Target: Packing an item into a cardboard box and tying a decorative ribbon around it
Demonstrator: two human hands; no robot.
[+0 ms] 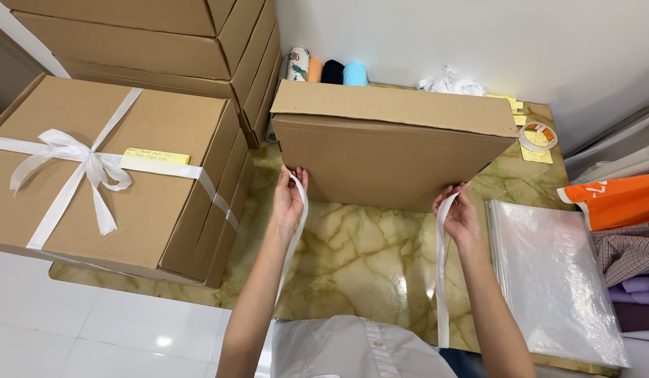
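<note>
Meanwhile, left hand (289, 199) and right hand (459, 213) each pinched an end of limp, slippery-looking white ribbon (442, 280) beside a stiff, seemingly light cardboard box (391, 150), likeliest gripped at its lower corners

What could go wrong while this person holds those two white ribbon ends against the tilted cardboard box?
The cardboard box is tipped up on its edge on the glossy marble table, so it might slide or fall flat. The white ribbon is only pinched by the left hand and right hand; an end could slip loose. Its long tails hang toward the person's lap and may snag.
</note>
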